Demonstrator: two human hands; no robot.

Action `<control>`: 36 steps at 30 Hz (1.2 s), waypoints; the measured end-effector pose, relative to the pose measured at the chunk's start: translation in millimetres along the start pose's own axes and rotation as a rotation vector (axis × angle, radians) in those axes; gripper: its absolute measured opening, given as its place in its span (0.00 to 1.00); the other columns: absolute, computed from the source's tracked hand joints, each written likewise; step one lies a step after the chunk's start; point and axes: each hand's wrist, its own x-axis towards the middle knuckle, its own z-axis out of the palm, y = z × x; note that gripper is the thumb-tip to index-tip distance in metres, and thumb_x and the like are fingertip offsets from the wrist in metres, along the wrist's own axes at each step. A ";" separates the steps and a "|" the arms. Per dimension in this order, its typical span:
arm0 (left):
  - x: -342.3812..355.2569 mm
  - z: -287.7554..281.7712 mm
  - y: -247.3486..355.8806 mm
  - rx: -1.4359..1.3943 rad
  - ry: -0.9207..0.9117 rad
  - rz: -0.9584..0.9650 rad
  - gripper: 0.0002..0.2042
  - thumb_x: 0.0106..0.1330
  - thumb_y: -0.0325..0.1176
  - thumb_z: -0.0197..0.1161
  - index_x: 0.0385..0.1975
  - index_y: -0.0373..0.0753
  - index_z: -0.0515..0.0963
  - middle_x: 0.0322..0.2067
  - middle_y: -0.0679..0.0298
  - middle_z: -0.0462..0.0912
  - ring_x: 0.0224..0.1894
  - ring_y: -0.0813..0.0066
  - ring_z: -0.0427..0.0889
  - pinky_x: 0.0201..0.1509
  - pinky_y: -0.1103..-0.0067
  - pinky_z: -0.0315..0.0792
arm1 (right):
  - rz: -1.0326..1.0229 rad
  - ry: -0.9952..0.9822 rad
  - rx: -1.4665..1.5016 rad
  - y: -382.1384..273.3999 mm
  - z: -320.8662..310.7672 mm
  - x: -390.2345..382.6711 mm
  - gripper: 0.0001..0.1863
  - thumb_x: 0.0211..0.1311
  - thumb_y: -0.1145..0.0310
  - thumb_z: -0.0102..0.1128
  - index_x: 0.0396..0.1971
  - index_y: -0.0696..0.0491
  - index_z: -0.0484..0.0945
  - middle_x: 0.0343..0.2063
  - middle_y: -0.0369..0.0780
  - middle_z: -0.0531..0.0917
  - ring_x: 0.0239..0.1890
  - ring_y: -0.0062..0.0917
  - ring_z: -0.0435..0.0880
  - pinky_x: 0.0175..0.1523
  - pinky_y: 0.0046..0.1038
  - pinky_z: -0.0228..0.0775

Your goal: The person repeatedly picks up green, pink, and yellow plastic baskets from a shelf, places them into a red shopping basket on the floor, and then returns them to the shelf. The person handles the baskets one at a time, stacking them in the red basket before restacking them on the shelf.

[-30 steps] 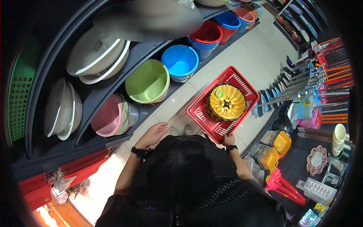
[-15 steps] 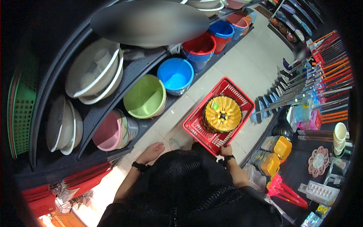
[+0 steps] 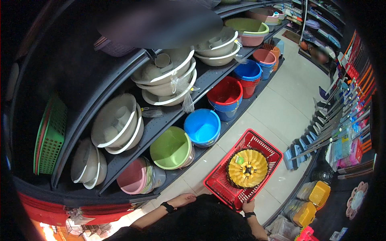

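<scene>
My right hand (image 3: 248, 207) grips the near rim of a red plastic shopping basket (image 3: 214, 181), which hangs in front of me over the tiled floor. Inside it lies a round yellow woven basket (image 3: 257, 162) with a dark rim and a small green tag (image 3: 239, 160). Other dark edges show under the yellow one, perhaps more of the same, stacked. To the left of the red basket, my left hand (image 3: 185, 199) hangs free with nothing in it, its fingers loosely stretched toward the right. A black band circles each wrist.
Shelves on the left carry white basins (image 3: 116, 120), a green bucket (image 3: 171, 148), a blue bucket (image 3: 202, 126) and red buckets (image 3: 225, 91). Along the right stand long-handled brushes (image 3: 297, 154) and yellow containers (image 3: 317, 195). A tiled aisle (image 3: 277, 100) runs between them.
The view has shifted, so shelves and red basket sit lower and further right, and more basins show. My left hand's fingers now point more to the right. My right hand still holds the basket.
</scene>
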 end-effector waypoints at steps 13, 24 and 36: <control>14.6 -54.4 13.9 0.018 0.073 -0.281 0.18 0.78 0.44 0.59 0.57 0.39 0.78 0.43 0.68 0.83 0.41 0.78 0.82 0.39 0.78 0.78 | 0.148 0.112 -0.177 -34.9 -6.6 -7.2 0.22 0.61 0.65 0.62 0.53 0.59 0.72 0.44 0.58 0.86 0.49 0.56 0.85 0.55 0.48 0.77; -14.6 -45.4 -83.8 -0.050 -0.062 -0.121 0.14 0.78 0.37 0.60 0.52 0.33 0.79 0.41 0.68 0.84 0.43 0.82 0.80 0.51 0.81 0.75 | 0.225 0.174 -0.232 -10.9 15.9 25.2 0.21 0.61 0.65 0.60 0.51 0.59 0.72 0.43 0.60 0.85 0.49 0.56 0.85 0.56 0.50 0.76; 11.3 27.6 -226.3 -0.108 0.184 -0.035 0.14 0.77 0.38 0.61 0.53 0.34 0.78 0.32 0.73 0.78 0.30 0.85 0.73 0.34 0.83 0.69 | 0.094 0.222 -0.269 40.3 41.9 114.8 0.22 0.61 0.66 0.59 0.53 0.61 0.73 0.46 0.59 0.85 0.51 0.55 0.84 0.58 0.48 0.76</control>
